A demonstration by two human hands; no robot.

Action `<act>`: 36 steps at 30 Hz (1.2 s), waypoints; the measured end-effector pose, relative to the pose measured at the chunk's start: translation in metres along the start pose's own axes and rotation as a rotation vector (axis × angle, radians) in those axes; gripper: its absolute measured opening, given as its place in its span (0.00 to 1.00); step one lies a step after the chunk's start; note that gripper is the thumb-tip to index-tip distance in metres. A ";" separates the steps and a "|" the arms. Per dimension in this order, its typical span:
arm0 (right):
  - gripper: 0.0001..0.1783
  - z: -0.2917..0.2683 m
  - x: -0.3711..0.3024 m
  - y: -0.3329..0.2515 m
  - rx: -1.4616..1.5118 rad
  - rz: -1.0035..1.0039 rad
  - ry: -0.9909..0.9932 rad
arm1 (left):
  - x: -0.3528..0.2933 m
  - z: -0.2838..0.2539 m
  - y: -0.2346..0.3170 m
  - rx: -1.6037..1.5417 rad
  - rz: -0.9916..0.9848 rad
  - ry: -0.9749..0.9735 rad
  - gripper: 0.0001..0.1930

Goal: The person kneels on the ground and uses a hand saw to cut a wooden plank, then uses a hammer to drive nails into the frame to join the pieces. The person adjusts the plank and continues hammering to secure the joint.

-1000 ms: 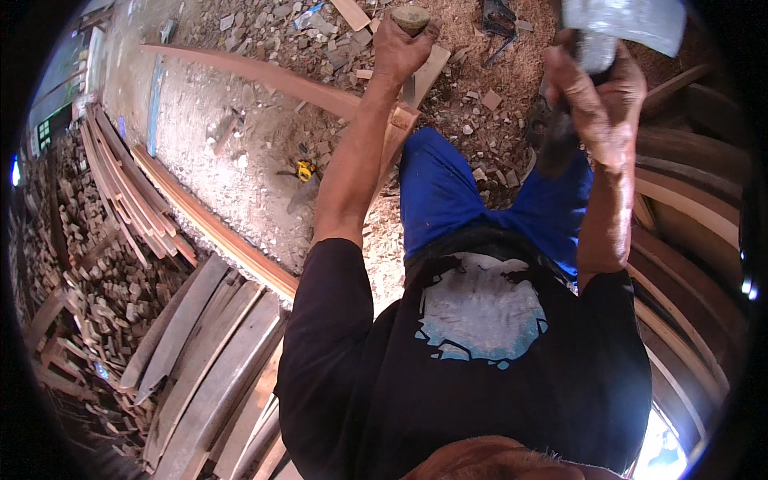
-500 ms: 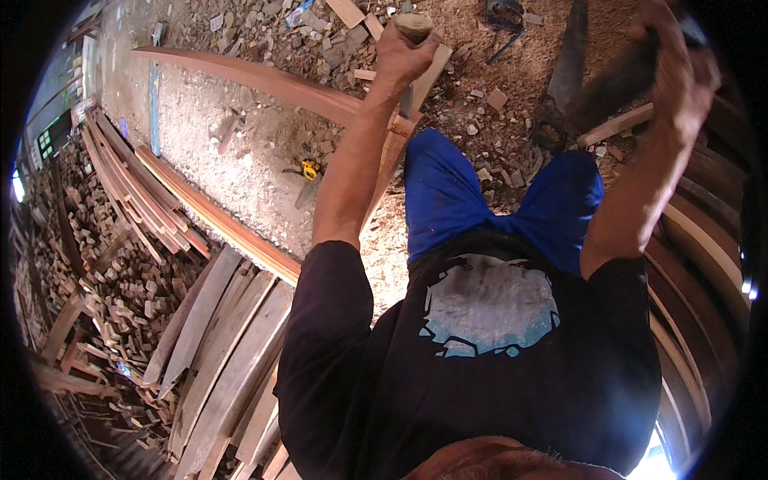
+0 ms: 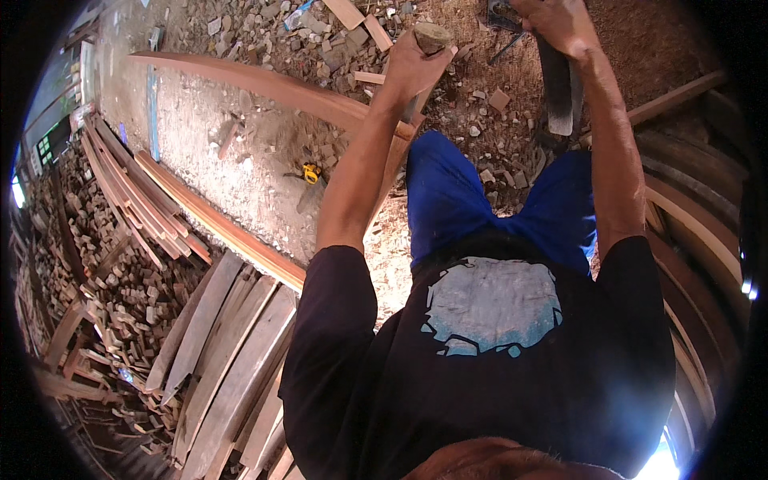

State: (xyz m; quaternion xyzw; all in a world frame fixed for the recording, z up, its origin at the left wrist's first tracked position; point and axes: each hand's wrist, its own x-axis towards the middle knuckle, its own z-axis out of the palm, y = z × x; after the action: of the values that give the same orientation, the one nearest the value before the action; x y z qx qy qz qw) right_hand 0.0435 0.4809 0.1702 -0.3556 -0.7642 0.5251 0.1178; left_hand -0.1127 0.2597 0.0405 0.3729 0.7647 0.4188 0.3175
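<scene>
My left hand (image 3: 412, 68) is wrapped round a chisel (image 3: 433, 34); its round, battered wooden top shows above the fist. Below the fist, the lower part stands at the end of a long reddish timber (image 3: 280, 86), near a joint with a second piece running toward me. Fingers closed, my right hand (image 3: 560, 24) grips a dark, thick wooden block (image 3: 554, 88) with a pale worn end. This block is apart from the chisel, to its right, and partly covers a handsaw on the ground.
A yellow-handled tool (image 3: 310, 172) lies on the dusty floor at left. Stacked boards (image 3: 232, 352) and a heap of small wood offcuts (image 3: 136, 296) fill the lower left. Curved planks (image 3: 696, 216) line the right side. Wood scraps (image 3: 499, 100) litter the ground ahead.
My right hand has swung left and forward with the wooden block, from far right to nearer the chisel. My left hand has shifted slightly right, still holding the chisel.
</scene>
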 end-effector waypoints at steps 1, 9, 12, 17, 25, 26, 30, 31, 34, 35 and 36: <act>0.16 0.007 0.003 0.014 -0.135 0.026 -0.105 | -0.002 -0.002 0.001 -0.011 0.005 0.021 0.15; 0.24 0.069 -0.044 0.065 -0.209 0.021 -0.276 | -0.027 -0.013 -0.005 -0.155 0.000 0.009 0.13; 0.15 0.046 -0.033 0.062 -0.194 -0.016 -0.215 | -0.022 -0.032 0.017 -0.176 -0.057 0.054 0.12; 0.04 -0.011 -0.039 0.017 0.141 0.000 0.055 | -0.003 -0.014 0.008 -0.344 0.031 0.254 0.14; 0.08 -0.033 -0.043 -0.006 0.277 -0.061 0.260 | -0.003 -0.001 -0.018 -0.256 -0.035 0.242 0.16; 0.08 -0.038 -0.041 -0.005 0.286 -0.114 0.272 | -0.003 0.002 -0.021 -0.263 -0.038 0.226 0.16; 0.07 -0.038 -0.031 0.001 0.237 -0.118 0.386 | -0.003 0.018 -0.018 -0.186 -0.051 0.115 0.17; 0.07 -0.032 -0.025 0.008 0.240 -0.086 0.423 | -0.001 0.022 -0.017 -0.137 -0.040 0.082 0.17; 0.19 0.038 -0.026 0.077 -0.481 -0.061 -0.121 | 0.001 0.028 -0.021 0.017 0.019 0.032 0.17; 0.28 0.061 -0.040 0.081 -0.614 -0.153 -0.197 | 0.001 0.033 -0.030 0.063 0.066 0.032 0.17; 0.27 0.063 -0.048 0.092 -0.582 -0.190 -0.148 | -0.001 0.039 -0.036 0.102 0.106 0.021 0.17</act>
State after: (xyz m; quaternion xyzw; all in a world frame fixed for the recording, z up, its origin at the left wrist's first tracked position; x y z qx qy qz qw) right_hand 0.0820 0.4212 0.0712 -0.2621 -0.9186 0.2957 0.0036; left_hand -0.0921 0.2610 -0.0078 0.4241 0.7674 0.3997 0.2673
